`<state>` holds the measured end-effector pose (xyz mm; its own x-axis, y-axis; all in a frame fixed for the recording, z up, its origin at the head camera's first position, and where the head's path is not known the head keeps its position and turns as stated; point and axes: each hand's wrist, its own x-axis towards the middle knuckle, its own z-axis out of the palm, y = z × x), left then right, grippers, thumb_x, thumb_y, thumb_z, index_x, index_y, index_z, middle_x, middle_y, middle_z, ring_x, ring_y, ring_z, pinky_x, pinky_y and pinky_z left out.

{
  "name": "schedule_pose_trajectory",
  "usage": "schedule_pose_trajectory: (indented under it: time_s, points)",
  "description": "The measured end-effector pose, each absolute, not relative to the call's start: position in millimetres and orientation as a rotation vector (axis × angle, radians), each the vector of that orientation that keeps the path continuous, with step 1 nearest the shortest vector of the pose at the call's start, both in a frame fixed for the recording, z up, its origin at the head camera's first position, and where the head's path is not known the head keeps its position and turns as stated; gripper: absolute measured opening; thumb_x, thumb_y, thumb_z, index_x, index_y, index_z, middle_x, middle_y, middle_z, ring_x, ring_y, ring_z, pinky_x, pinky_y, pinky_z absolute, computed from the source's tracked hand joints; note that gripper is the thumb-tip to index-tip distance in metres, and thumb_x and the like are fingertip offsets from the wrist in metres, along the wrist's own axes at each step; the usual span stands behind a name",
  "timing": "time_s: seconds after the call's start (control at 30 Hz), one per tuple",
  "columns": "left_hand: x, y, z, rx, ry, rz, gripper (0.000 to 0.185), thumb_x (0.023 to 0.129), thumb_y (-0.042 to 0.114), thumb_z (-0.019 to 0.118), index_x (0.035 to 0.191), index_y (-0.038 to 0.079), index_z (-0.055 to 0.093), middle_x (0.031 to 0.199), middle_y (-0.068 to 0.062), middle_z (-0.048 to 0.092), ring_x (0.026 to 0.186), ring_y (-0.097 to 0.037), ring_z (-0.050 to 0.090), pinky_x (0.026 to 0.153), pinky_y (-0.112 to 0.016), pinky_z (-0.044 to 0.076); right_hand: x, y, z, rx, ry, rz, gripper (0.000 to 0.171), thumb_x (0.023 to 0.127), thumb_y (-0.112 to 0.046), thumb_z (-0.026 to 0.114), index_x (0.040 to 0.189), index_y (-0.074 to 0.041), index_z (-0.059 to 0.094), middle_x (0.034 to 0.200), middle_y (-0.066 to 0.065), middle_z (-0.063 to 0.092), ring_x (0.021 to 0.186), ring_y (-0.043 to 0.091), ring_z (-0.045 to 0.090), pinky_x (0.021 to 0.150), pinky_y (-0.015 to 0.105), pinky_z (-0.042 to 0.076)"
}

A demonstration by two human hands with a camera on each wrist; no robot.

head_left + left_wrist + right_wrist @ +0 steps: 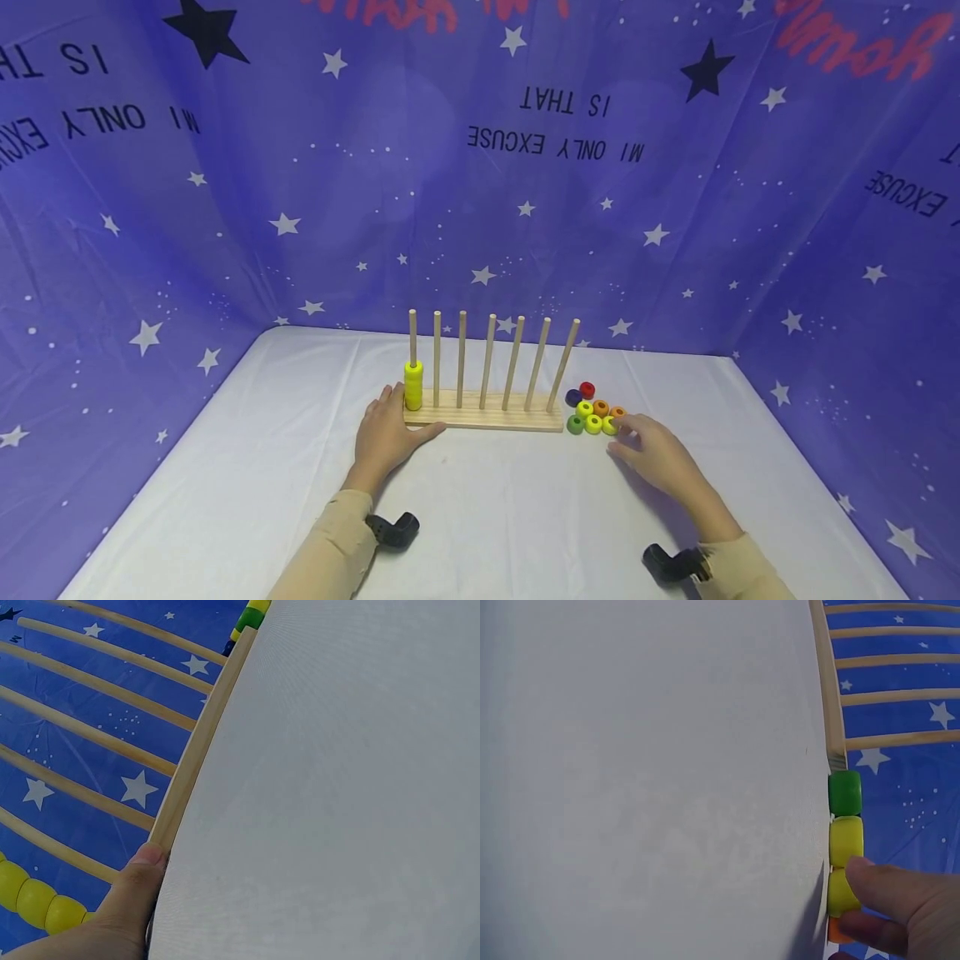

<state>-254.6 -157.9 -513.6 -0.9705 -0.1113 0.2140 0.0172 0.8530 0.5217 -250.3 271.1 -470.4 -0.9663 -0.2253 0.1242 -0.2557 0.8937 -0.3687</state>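
Head view: my left hand [384,429] grips the rack [487,421]; my right hand [662,457], unclosed, touches a yellow bead [608,426] right of the rack; clumsy pinching could scatter neighbouring beads [593,424].

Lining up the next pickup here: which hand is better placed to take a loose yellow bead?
Right hand, I'd judge: its fingers are right at a yellow bead. The left hand grips the peg rack at the end away from the loose beads.
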Motion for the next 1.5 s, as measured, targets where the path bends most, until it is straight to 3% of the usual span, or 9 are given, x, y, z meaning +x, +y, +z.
schedule_pose_trajectory:
  time_s: [0.47, 0.7, 0.97, 1.23, 1.5]
  points:
    - [-255, -157, -515, 0.070, -2.790, -0.795, 0.108, 0.065, 0.076, 0.065, 0.142, 0.005, 0.036, 0.147, -0.019, 0.041, 0.141, -0.036, 0.030, 0.115, -0.055, 0.025, -262, 267, -477, 0.397, -2.925, 0.549, 0.052, 0.085, -0.034, 0.069, 0.128, -0.008, 0.056, 0.115, 0.010, 0.065, 0.105, 0.029, 0.061, 0.089, 0.051, 0.049]
    - [-255, -158, -515, 0.060, -2.793, -0.798, 0.109, 0.066, 0.075, 0.064, 0.143, 0.005, 0.035, 0.148, -0.020, 0.039, 0.141, -0.037, 0.030, 0.115, -0.055, 0.024, -265, 266, -478, 0.355, -2.942, 0.567, 0.048, 0.084, -0.035, 0.069, 0.122, -0.007, 0.060, 0.121, 0.013, 0.064, 0.113, 0.034, 0.058, 0.094, 0.054, 0.047]
    - [-255, -159, -515, 0.065, -2.790, -0.793, 0.110, 0.066, 0.076, 0.064, 0.143, 0.005, 0.034, 0.147, -0.020, 0.039, 0.141, -0.037, 0.030, 0.115, -0.054, 0.025, -269, 266, -478, 0.320, -2.971, 0.526, 0.045, 0.086, -0.034, 0.068, 0.121, -0.007, 0.061, 0.115, 0.012, 0.066, 0.103, 0.031, 0.061, 0.087, 0.052, 0.049]
    - [-255, -158, -515, 0.073, -2.800, -0.805, 0.110, 0.066, 0.077, 0.063, 0.144, 0.006, 0.034, 0.148, -0.019, 0.038, 0.141, -0.037, 0.029, 0.115, -0.055, 0.024, -275, 261, -455, 0.322, -2.903, 0.556, 0.037, 0.090, -0.030, 0.063, 0.121, -0.008, 0.061, 0.105, 0.007, 0.065, 0.088, 0.023, 0.059, 0.071, 0.040, 0.051]
    - [-254, -158, -514, 0.070, -2.798, -0.809, 0.110, 0.066, 0.077, 0.063, 0.144, 0.005, 0.034, 0.148, -0.018, 0.039, 0.142, -0.036, 0.029, 0.116, -0.053, 0.023, -291, 255, -413, 0.360, -2.809, 0.538, 0.034, 0.097, -0.027, 0.053, 0.123, -0.006, 0.057, 0.111, 0.013, 0.060, 0.092, 0.029, 0.060, 0.077, 0.048, 0.051]
